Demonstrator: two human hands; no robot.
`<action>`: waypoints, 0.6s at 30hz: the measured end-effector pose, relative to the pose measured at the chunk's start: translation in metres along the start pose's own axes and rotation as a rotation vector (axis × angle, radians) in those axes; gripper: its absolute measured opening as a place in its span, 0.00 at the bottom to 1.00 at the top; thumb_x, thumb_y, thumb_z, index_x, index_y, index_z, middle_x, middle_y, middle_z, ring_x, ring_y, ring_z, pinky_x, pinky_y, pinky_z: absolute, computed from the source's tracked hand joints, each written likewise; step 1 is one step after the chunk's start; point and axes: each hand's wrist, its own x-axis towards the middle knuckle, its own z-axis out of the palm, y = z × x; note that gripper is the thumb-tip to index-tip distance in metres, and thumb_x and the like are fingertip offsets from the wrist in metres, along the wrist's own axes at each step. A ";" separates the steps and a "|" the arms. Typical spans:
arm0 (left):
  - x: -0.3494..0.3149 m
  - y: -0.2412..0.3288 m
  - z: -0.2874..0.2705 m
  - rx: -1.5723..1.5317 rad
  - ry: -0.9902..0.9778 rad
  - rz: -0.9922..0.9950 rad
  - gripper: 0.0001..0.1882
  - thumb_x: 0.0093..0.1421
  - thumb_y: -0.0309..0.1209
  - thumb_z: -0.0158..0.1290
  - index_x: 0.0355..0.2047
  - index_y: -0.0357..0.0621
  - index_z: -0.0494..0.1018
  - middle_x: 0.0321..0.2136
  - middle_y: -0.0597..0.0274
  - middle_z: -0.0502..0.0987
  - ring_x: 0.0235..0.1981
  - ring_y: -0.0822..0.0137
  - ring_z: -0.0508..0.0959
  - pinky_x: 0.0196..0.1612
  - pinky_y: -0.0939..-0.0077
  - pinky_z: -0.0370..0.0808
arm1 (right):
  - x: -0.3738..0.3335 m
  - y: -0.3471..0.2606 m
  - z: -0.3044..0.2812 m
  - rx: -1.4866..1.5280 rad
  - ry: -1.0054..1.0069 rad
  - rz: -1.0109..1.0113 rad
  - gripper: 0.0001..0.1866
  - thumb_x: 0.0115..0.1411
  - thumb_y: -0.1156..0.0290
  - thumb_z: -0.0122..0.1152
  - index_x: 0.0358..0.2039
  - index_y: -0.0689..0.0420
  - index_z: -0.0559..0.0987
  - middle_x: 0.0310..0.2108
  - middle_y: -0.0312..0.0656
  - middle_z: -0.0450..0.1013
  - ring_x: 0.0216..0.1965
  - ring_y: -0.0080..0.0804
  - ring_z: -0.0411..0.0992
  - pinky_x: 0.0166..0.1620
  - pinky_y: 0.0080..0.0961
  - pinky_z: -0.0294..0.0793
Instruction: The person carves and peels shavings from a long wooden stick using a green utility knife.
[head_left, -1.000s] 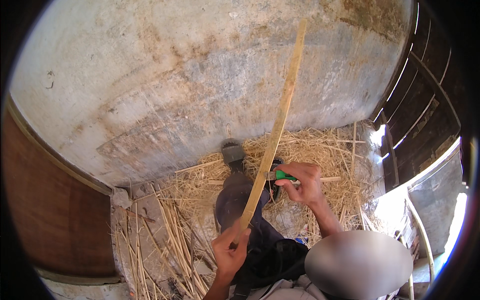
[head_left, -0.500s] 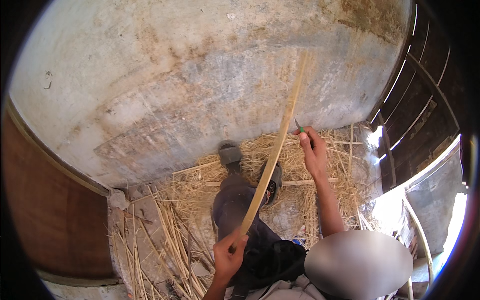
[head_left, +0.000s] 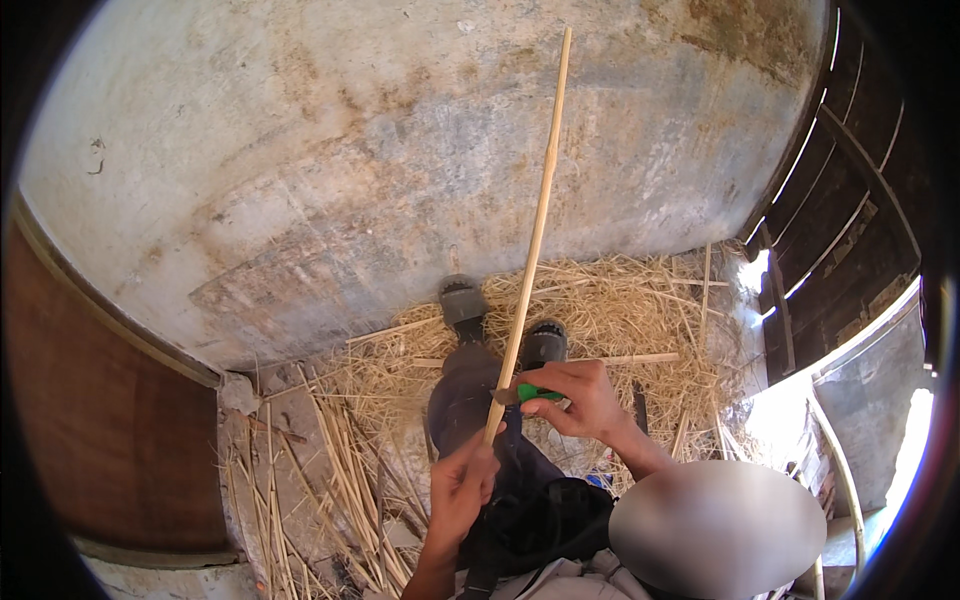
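Observation:
A long, pale bamboo strip (head_left: 538, 225) slants up from my lap, its far end standing in front of the wall. My left hand (head_left: 463, 487) is closed round its lower end. Just above that grip, my right hand (head_left: 580, 400) holds a small knife by its green handle (head_left: 540, 393). The short dark blade (head_left: 507, 397) lies against the strip's right side; whether it bites into the bamboo is too small to tell.
Straw-like shavings (head_left: 640, 310) cover the floor around my shoes (head_left: 462, 303). Several long split strips (head_left: 340, 460) lie at the left. A stained wall (head_left: 400, 190) rises ahead, a brown panel (head_left: 110, 400) stands left, and dark slatted boards (head_left: 850, 200) stand right.
My right hand has brought the knife down and left, from beside the strip's middle to just above my left hand. The strip has turned and swung left at its top.

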 end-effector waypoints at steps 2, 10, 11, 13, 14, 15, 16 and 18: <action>0.001 0.000 0.001 0.049 0.040 0.047 0.21 0.78 0.35 0.52 0.64 0.33 0.75 0.22 0.75 0.66 0.19 0.85 0.60 0.21 0.85 0.56 | 0.001 -0.005 -0.002 -0.046 -0.011 -0.026 0.20 0.57 0.56 0.78 0.45 0.53 0.87 0.35 0.41 0.84 0.27 0.39 0.82 0.29 0.31 0.80; 0.000 0.001 0.002 0.437 0.215 0.265 0.21 0.74 0.29 0.57 0.63 0.30 0.76 0.25 0.77 0.70 0.25 0.86 0.64 0.26 0.86 0.58 | 0.006 -0.015 -0.006 -0.114 -0.002 -0.054 0.19 0.57 0.55 0.78 0.46 0.49 0.88 0.28 0.35 0.81 0.22 0.35 0.78 0.25 0.32 0.75; 0.000 0.003 0.003 0.424 0.224 0.266 0.21 0.74 0.28 0.57 0.62 0.29 0.76 0.26 0.77 0.70 0.25 0.86 0.64 0.26 0.86 0.58 | 0.007 -0.017 -0.006 -0.149 0.010 -0.064 0.19 0.57 0.55 0.78 0.46 0.49 0.88 0.27 0.34 0.81 0.21 0.34 0.77 0.25 0.32 0.74; -0.001 0.004 0.005 0.399 0.243 0.266 0.20 0.73 0.27 0.58 0.62 0.28 0.77 0.27 0.78 0.71 0.26 0.86 0.64 0.27 0.86 0.58 | 0.009 -0.019 -0.006 -0.218 0.033 -0.082 0.19 0.57 0.54 0.78 0.46 0.48 0.88 0.26 0.32 0.80 0.19 0.32 0.75 0.24 0.31 0.72; -0.001 0.005 0.005 0.409 0.242 0.262 0.20 0.73 0.27 0.58 0.62 0.28 0.76 0.27 0.77 0.71 0.27 0.86 0.64 0.27 0.86 0.58 | 0.010 -0.019 -0.005 -0.231 0.050 -0.088 0.19 0.57 0.54 0.78 0.46 0.48 0.88 0.26 0.31 0.79 0.19 0.32 0.75 0.23 0.30 0.72; -0.001 0.005 0.004 0.418 0.240 0.258 0.20 0.73 0.26 0.58 0.61 0.27 0.76 0.27 0.77 0.71 0.27 0.86 0.64 0.27 0.85 0.58 | 0.010 -0.019 -0.004 -0.243 0.068 -0.093 0.19 0.57 0.54 0.78 0.46 0.47 0.88 0.25 0.31 0.79 0.19 0.31 0.74 0.23 0.30 0.71; -0.001 0.006 0.003 0.429 0.238 0.254 0.20 0.73 0.26 0.58 0.61 0.27 0.76 0.27 0.77 0.71 0.27 0.86 0.64 0.27 0.85 0.58 | 0.010 -0.019 -0.004 -0.255 0.087 -0.099 0.19 0.57 0.54 0.78 0.46 0.47 0.88 0.25 0.30 0.78 0.18 0.30 0.74 0.23 0.30 0.71; -0.002 0.006 0.002 0.448 0.239 0.265 0.20 0.73 0.27 0.58 0.61 0.26 0.76 0.27 0.76 0.72 0.27 0.85 0.65 0.27 0.85 0.59 | 0.013 -0.017 -0.005 -0.258 0.089 -0.098 0.19 0.57 0.53 0.77 0.46 0.47 0.89 0.25 0.30 0.78 0.18 0.30 0.73 0.23 0.29 0.71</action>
